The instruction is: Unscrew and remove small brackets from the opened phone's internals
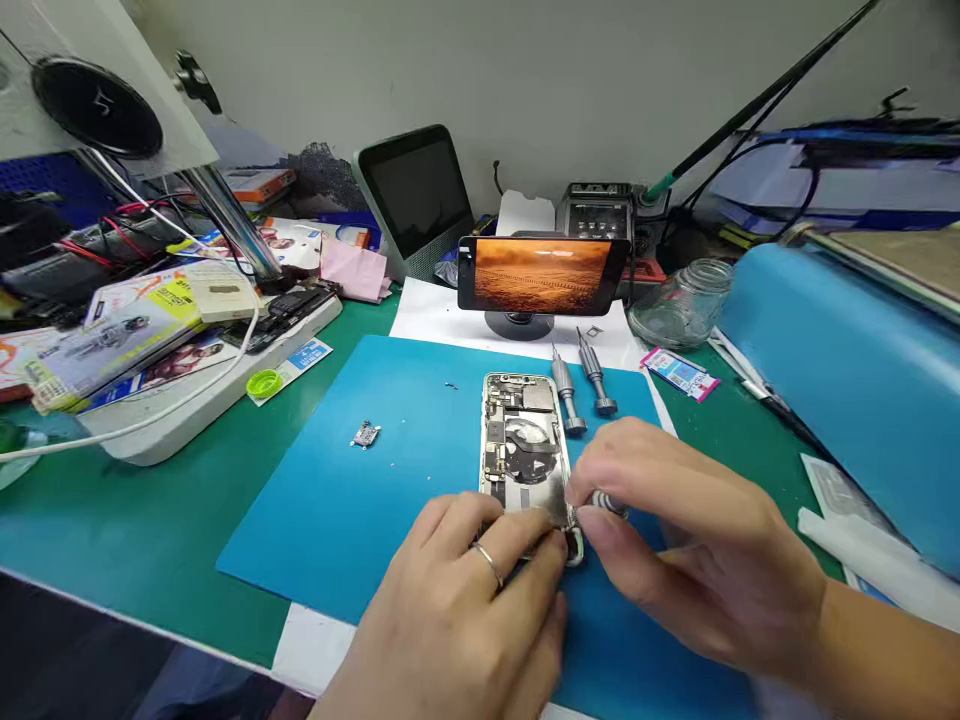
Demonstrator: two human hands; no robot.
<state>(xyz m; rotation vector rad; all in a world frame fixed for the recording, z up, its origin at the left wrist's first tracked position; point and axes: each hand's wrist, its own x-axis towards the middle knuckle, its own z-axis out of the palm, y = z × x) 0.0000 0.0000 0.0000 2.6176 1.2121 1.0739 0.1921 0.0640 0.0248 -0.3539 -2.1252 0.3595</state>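
An opened smartphone, its inner parts bare, lies on the blue mat. My left hand, with a ring on one finger, bends its fingers over the phone's lower end and grips it, hiding part of it. At the phone's lower right edge, my right hand pinches a screwdriver; only a short ribbed grey piece of it shows between thumb and forefinger. Two more grey screwdrivers lie by the phone's upper right. A small metal part and several tiny screws lie to the left.
Behind the mat a phone on a stand shows an orange picture. A glass jar and a blue roll-like pad are on the right. Boxes, a white cable and a smart display crowd the left and back.
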